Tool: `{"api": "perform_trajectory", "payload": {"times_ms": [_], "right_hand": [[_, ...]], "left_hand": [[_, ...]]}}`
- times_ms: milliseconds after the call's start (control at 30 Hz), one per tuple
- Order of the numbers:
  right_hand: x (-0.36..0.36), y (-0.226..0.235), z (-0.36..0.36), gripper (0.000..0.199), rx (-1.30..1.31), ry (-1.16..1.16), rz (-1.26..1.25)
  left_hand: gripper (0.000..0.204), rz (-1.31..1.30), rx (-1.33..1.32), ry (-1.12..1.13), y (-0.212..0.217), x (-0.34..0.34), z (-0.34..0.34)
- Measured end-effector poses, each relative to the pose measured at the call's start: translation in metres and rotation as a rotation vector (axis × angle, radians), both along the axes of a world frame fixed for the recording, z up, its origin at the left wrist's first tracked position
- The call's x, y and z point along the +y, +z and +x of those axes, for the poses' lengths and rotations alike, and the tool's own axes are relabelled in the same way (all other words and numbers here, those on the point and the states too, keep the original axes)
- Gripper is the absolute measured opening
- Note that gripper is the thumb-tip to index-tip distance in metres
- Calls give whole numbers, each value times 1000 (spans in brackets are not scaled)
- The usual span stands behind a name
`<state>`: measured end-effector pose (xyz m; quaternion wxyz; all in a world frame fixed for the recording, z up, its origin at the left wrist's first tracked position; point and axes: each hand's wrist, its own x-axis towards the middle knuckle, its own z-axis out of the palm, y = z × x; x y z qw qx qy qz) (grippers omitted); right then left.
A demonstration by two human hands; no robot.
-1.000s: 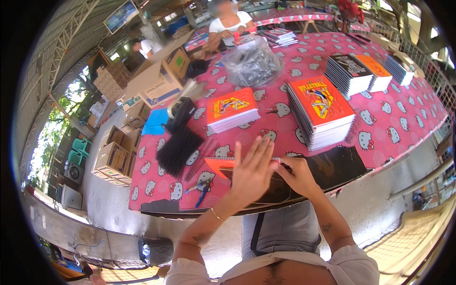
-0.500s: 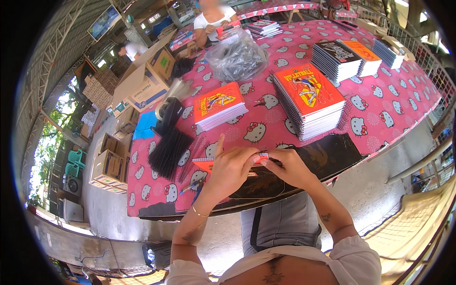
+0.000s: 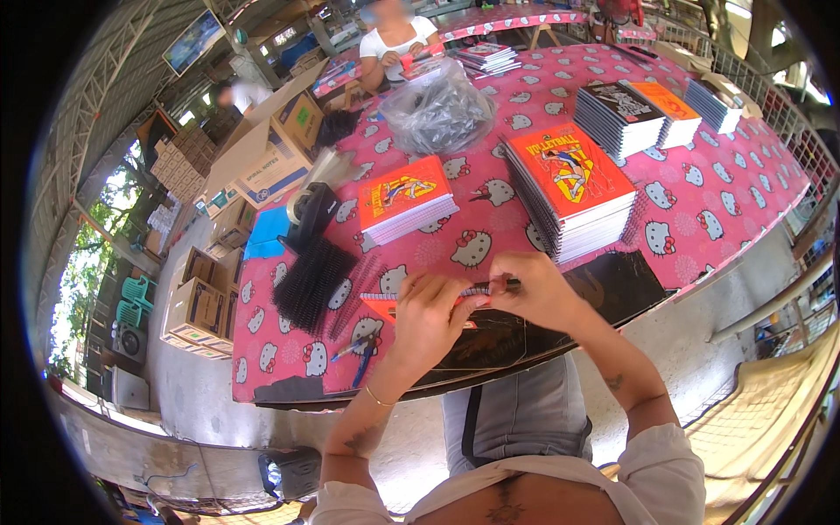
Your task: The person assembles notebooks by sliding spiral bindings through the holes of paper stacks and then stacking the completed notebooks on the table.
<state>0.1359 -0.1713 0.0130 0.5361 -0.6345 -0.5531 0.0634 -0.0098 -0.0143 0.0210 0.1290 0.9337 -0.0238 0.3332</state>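
At the near edge of the table, my left hand (image 3: 429, 317) is closed on a red-orange notebook (image 3: 378, 304) held with its edge up. My right hand (image 3: 541, 293) pinches a black spiral binding coil (image 3: 478, 290) along that upper edge, close to my left fingertips. My fingers hide much of the coil and notebook. Beyond my left hand lies a short stack of red-orange notebooks (image 3: 405, 194) with no coils visible on the edge facing me. A taller stack of coil-bound notebooks (image 3: 570, 175) stands beyond my right hand.
Left of my hands are a pile of black coils (image 3: 313, 284), a tape dispenser (image 3: 311, 219) and a blue-handled tool (image 3: 360, 363). A plastic bag (image 3: 437, 109) sits farther back. Black-covered notebooks (image 3: 619, 114) stand at far right. Another person (image 3: 395, 44) sits across the pink-covered table.
My right hand has moved slightly up, its fingers now curled around the coil, whose dark end shows beside them. My left hand has turned a little and its raised finger has come down.
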Motion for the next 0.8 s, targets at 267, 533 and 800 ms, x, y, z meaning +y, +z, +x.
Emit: {"api": "perform_trajectory", "payload": {"times_ms": [267, 533, 800], "right_hand": [[-4, -21, -22, 12, 85, -180, 181], [-3, -44, -38, 31, -197, -380, 222], [-41, -6, 7, 54, -372, -519, 291]], "left_hand": [[24, 2, -43, 14, 0, -1, -3], [23, 5, -42, 5, 0, -4, -1], [26, 16, 206, -90, 48, 45, -22]]}}
